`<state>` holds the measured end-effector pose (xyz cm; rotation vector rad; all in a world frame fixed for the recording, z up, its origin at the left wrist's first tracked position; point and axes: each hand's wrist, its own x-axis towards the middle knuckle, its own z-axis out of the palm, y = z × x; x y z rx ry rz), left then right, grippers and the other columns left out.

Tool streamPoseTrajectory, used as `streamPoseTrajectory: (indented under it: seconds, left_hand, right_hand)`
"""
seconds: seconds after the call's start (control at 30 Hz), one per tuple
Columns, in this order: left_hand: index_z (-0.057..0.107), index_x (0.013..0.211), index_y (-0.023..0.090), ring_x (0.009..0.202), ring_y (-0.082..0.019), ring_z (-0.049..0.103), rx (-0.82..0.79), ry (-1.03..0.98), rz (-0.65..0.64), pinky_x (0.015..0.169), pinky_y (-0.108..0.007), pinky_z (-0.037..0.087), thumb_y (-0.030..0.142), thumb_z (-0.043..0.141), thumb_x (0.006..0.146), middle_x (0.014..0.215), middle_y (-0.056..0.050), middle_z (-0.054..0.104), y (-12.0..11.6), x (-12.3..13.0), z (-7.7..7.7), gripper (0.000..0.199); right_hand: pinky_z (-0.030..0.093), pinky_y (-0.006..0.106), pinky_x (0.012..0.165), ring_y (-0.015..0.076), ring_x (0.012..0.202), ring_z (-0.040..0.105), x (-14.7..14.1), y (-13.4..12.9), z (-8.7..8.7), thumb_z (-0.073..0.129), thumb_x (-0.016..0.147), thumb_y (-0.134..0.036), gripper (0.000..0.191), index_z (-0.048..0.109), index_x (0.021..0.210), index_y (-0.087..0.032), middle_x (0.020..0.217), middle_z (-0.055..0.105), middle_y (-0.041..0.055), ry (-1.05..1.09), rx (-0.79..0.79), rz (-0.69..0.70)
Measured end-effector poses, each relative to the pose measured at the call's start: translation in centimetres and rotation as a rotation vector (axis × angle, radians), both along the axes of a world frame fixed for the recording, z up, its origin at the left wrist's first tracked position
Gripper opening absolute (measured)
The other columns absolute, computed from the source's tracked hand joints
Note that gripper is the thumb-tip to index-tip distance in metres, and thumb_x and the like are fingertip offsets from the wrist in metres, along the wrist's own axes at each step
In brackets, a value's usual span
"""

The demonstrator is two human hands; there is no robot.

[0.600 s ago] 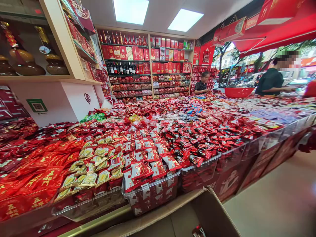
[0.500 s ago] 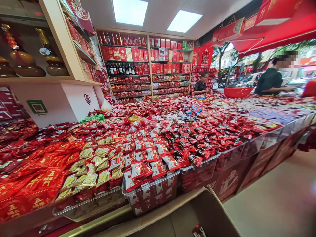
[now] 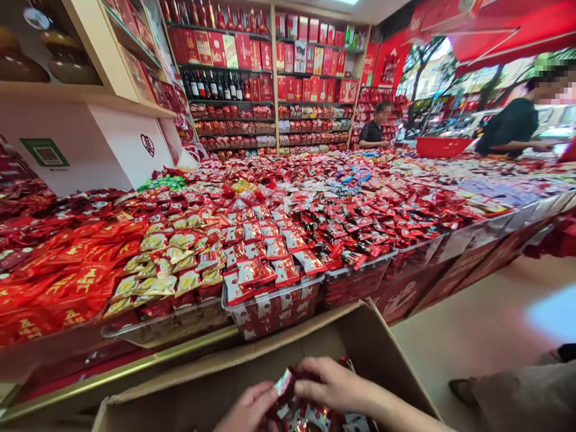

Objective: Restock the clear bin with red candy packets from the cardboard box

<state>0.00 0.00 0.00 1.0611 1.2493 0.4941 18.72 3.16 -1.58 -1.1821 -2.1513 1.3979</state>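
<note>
Both my hands are low in the view, inside an open cardboard box [image 3: 391,360]. Between the fingers of my left hand [image 3: 252,408] and my right hand [image 3: 330,384] is a small red-and-white candy packet [image 3: 284,384]. The left fingers pinch its left side, and the right thumb and fingers close on its right side. More shiny wrapped packets [image 3: 312,417] lie beneath my hands in the box. Just beyond the box, a clear bin [image 3: 274,309] is heaped with red-and-white packets [image 3: 254,273] in rows.
Gold-and-green packets [image 3: 155,285] and red packets [image 3: 76,288] fill bins at left. A red basin [image 3: 443,147] stands far right, near two people. Shelves [image 3: 276,108] of bottles and boxes line the back. A shoe and trouser leg [image 3: 517,390] show at lower right.
My hands have come into view in the box, now holding a packet. The view has tipped downward, showing more of the box. A leg and shoe have appeared at right.
</note>
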Motion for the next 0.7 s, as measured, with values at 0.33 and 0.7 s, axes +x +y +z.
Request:
streamPoseTrajectory:
  seconds: [0.33, 0.7]
  left_hand:
    - [0.054, 0.067, 0.018, 0.044, -0.007, 0.043, 0.193, -0.09, 0.145, 0.047, -0.019, 0.039, 0.048, 0.043, 0.079, 0.053, 0.007, 0.048, -1.3, 2.4, 4.0, 0.033]
    - [0.046, 0.109, 0.018, 0.044, -0.012, 0.057, -0.045, -0.224, 0.27, 0.041, -0.019, 0.031, 0.062, 0.027, 0.077, 0.057, -0.001, 0.066, -0.9, 2.3, 5.3, 0.058]
  right_hand:
    - [0.028, 0.02, 0.048, 0.0073, 0.05, 0.031, -1.6, -0.2, 4.0, 0.03, 0.085, -0.048, 0.044, 0.037, 0.056, -0.016, 0.052, 0.035, -0.0039, 0.301, 0.059, -0.283]
    - [0.039, 0.021, 0.055, 0.0104, 0.059, 0.047, -1.0, -0.8, 5.1, 0.036, 0.088, -0.033, 0.029, 0.058, 0.079, -0.015, 0.065, 0.052, 0.0019, 0.338, 0.519, -0.308]
